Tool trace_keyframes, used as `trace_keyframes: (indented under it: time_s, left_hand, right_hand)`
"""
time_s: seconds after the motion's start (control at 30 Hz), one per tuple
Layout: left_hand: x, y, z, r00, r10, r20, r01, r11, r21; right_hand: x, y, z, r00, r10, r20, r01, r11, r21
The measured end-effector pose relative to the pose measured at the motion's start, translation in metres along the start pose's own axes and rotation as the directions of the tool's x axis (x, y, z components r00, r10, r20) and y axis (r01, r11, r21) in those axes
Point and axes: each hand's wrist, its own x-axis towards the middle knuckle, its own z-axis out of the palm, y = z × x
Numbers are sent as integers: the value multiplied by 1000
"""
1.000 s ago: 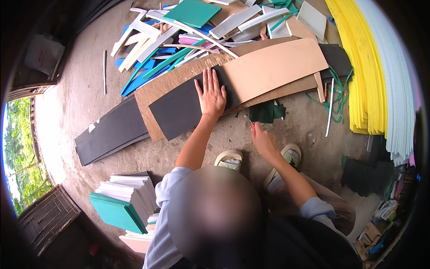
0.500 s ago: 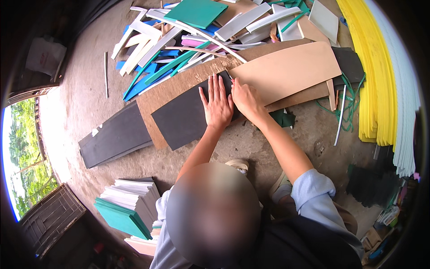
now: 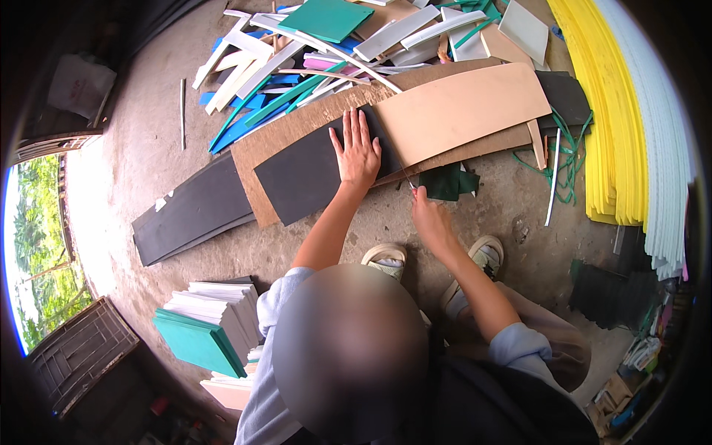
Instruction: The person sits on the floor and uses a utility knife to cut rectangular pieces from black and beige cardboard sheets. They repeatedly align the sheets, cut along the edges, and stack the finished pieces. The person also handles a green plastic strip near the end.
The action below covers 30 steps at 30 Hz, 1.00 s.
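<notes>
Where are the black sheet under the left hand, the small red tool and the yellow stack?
Black sheet (image 3: 310,169), head view: on its flat upper face.
Small red tool (image 3: 413,186), head view: on its handle's visible end.
Yellow stack (image 3: 612,126), head view: midway along its layered side.

From the person's head, one wide fisheye view looks steeply down on the fingers of the left hand (image 3: 360,158) and right hand (image 3: 432,216). It faces past them to the scrap pile (image 3: 326,55) beyond. It is set well back, taking in shoes (image 3: 386,256) nearer than the fingers and a bright opening (image 3: 33,245) far left of them.
</notes>
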Motion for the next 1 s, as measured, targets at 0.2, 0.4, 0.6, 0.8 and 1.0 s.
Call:
trace_keyframes:
  time_s: [0.2, 0.4, 0.6, 0.8, 1.0]
  left_hand:
    - [0, -1, 3, 999, 35, -4, -35, 999, -20]
    - [-9, 18, -10, 999, -33, -41, 23, 978, -208]
    - [-23, 24, -3, 1000, 25, -14, -27, 981, -191]
    - [-12, 14, -15, 998, 57, -34, -62, 980, -191]
    - [-24, -55, -16, 983, -137, -126, 123, 986, -110]
  right_hand:
    - [-20, 11, 4, 1000, 28, 12, -28, 1000, 12]
    - [3, 9, -47, 993, 63, 98, -69, 996, 60]
    - [59, -4, -105, 967, 75, 243, -86, 996, 33]
    - [170, -2, -75, 996, 65, -65, -47, 968, 248]
    - [234, -14, -25, 970, -150, -189, 213, 901, 377]
